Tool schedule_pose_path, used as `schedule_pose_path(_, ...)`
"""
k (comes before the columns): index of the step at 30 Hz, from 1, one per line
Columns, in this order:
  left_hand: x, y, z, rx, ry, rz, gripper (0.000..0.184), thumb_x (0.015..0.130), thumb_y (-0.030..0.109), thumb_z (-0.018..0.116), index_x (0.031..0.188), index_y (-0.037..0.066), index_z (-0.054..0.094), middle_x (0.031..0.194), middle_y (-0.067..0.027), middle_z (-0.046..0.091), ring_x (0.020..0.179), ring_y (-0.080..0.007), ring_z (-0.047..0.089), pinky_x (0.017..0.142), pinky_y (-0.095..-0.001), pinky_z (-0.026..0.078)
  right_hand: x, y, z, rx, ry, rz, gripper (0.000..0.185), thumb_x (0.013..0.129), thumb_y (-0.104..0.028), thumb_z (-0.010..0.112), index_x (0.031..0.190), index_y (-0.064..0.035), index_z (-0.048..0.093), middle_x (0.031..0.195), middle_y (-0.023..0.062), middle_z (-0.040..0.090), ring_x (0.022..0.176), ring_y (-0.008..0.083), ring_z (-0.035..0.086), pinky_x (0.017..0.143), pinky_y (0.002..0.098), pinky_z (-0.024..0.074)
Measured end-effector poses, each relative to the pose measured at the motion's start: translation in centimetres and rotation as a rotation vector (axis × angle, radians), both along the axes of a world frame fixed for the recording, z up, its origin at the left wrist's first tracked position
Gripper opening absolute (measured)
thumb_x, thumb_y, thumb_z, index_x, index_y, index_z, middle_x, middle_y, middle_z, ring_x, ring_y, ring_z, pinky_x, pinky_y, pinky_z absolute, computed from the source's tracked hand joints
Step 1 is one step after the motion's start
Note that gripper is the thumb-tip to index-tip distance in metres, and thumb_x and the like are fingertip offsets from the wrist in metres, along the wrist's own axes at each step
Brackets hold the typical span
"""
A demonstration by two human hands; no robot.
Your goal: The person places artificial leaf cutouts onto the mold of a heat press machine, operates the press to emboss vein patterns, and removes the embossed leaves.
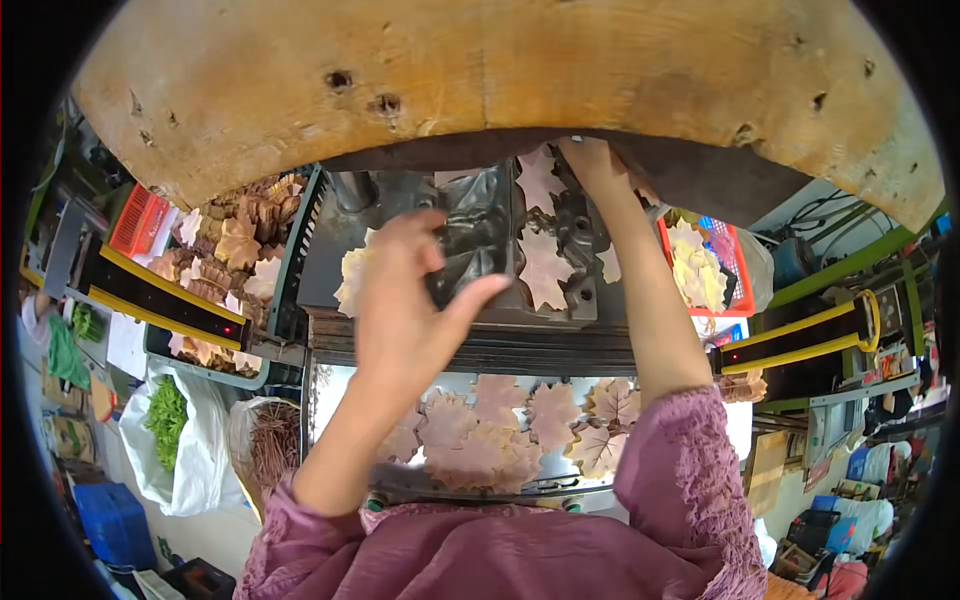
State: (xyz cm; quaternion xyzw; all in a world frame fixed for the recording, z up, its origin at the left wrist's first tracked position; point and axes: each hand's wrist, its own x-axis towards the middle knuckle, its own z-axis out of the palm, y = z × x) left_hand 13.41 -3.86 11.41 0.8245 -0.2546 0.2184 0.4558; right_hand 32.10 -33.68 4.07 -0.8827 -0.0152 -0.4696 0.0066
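My left hand [395,310] hovers over the left part of a dark metal mould [478,235]. Its thumb stretches to the right and the fingers are apart, slightly blurred, with nothing seen in them. Beside it, a pale yellow maple leaf [353,270] shows partly behind the hand. Two pinkish artificial maple leaves, a front one [545,268] and a rear one [540,182], lie on the mould's right half. My right hand [592,165] reaches to the far right side of the mould, under the overhanging board; its fingertips are mostly hidden. Another leaf [610,264] lies near my right forearm.
A thick wooden board [480,75] hangs low over the mould. Several leaves lie on a tray [335,390] close to my body. Stacked leaves fill a crate [300,235] at left; a red basket [742,280] stands right. Yellow-edged bars [165,297] flank the machine.
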Motion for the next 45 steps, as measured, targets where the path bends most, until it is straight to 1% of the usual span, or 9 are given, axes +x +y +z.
schedule_pose_path(2,-0.8,2.3,-0.1,-0.093,0.192,0.090,0.041,0.078,0.022,0.081,0.107,0.001,0.061,0.094,-0.0092,0.057,0.086,-0.0248,0.056,0.079,-0.0373,0.046,-2.1,-0.8,0.0,0.256,0.304,0.163,0.057,0.082,-0.037,0.077,0.130,-0.0082,0.062,0.114,0.0082,0.072,0.101,0.0243,0.068,0.088,0.0322,0.0513)
schedule_pose_path(12,6.4,8.9,-7.8,0.389,0.196,0.302,0.033,0.081,0.014,0.075,0.110,0.007,0.064,0.090,-0.0078,0.058,0.081,-0.0276,0.056,0.074,-0.0393,0.047,-11.1,4.4,5.9,0.399,0.239,0.275,0.061,0.081,-0.026,0.079,0.134,-0.0036,0.057,0.111,0.0074,0.073,0.094,0.0222,0.069,0.085,0.0321,0.0518)
schedule_pose_path(18,6.3,9.0,-6.1,0.394,-0.023,0.250,0.029,0.082,0.012,0.075,0.107,0.002,0.065,0.092,-0.0085,0.062,0.081,-0.0253,0.059,0.074,-0.0374,0.049,-16.0,6.3,8.7,0.454,0.385,0.310,0.064,0.079,-0.024,0.081,0.135,-0.0034,0.057,0.117,0.0084,0.070,0.105,0.0229,0.064,0.095,0.0335,0.0469)
schedule_pose_path(22,3.4,9.1,-3.0,-0.277,0.316,0.099,0.020,0.087,0.009,0.071,0.103,-0.001,0.066,0.096,-0.0076,0.065,0.083,-0.0195,0.061,0.076,-0.0303,0.049,-22.6,7.1,9.1,0.590,0.561,0.399,0.066,0.077,-0.024,0.082,0.135,-0.0045,0.057,0.127,0.0087,0.065,0.119,0.0253,0.056,0.104,0.0391,0.0414)
schedule_pose_path(29,3.0,5.3,0.8,-0.330,0.180,-0.112,0.017,0.093,0.010,0.066,0.106,-0.002,0.067,0.094,-0.0078,0.067,0.076,-0.0083,0.057,0.066,-0.0190,0.044,-23.8,8.6,6.5,0.395,0.523,0.290,0.069,0.075,-0.027,0.083,0.135,-0.0071,0.058,0.130,0.0087,0.062,0.121,0.0261,0.053,0.102,0.0383,0.0417)
schedule_pose_path(33,6.4,4.0,-2.4,-0.463,0.499,-0.189,0.020,0.091,0.015,0.072,0.102,-0.002,0.069,0.083,-0.0051,0.070,0.063,-0.0074,0.056,0.060,-0.0166,0.043,-22.3,8.8,7.0,0.400,0.454,0.327,0.063,0.073,-0.027,0.084,0.129,-0.0076,0.063,0.132,0.0090,0.060,0.123,0.0262,0.051,0.101,0.0371,0.0417)
schedule_pose_path(40,8.0,1.8,-0.8,-0.120,0.589,-0.159,0.016,0.089,0.013,0.073,0.091,-0.002,0.069,0.067,-0.0001,0.063,0.049,-0.0071,0.042,0.046,-0.0229,0.034,-16.4,10.3,8.8,0.690,0.457,0.423,0.032,0.077,-0.032,0.083,0.097,-0.0076,0.077,0.123,0.0096,0.063,0.118,0.0294,0.048,0.103,0.0385,0.0394)
schedule_pose_path(43,8.4,2.5,-0.9,0.014,0.551,-0.114,0.016,0.088,0.013,0.073,0.088,-0.003,0.069,0.065,0.0001,0.061,0.048,-0.0071,0.040,0.046,-0.0237,0.033,-13.1,10.3,8.7,0.793,0.645,0.526,0.029,0.077,-0.023,0.083,0.096,-0.0032,0.075,0.112,0.0124,0.067,0.100,0.0247,0.059,0.093,0.0327,0.0451)
schedule_pose_path(45,7.6,2.9,-0.9,-0.217,0.552,-0.200,0.016,0.089,0.014,0.073,0.089,-0.002,0.069,0.065,0.0012,0.060,0.047,-0.0069,0.040,0.045,-0.0230,0.032,-11.5,9.4,8.5,0.827,0.732,0.571,0.032,0.077,-0.020,0.082,0.101,-0.0010,0.073,0.108,0.0128,0.068,0.093,0.0238,0.062,0.090,0.0308,0.0467)
